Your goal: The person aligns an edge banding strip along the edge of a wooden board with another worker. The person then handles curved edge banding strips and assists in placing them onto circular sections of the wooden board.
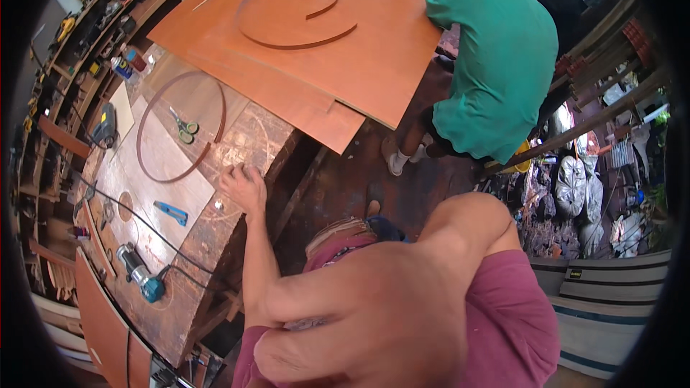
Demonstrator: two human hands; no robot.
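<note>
My left hand (242, 188) rests on the worn wooden workbench (248, 126) near its edge, fingers apart and lightly bent, holding nothing. Just beyond it lies a brown strip bent into a ring (141, 118), with green-handled scissors (186, 131) inside its curve. Left of the hand, a blue utility knife (171, 213) lies on a pale thin board (147, 187). My right hand (359, 309) looms very large and blurred, close in front of the view. Its arm bends in from the right, and what its fingertips touch is hidden.
A corded trim router (140, 273) and a heat gun (106, 126) lie on the bench. Large orange-brown sheets (388, 50) with curved strips (287, 47) overhang the bench. A person in a green shirt (496, 50) leans over them at right. Tool shelves (72, 65) line the left.
</note>
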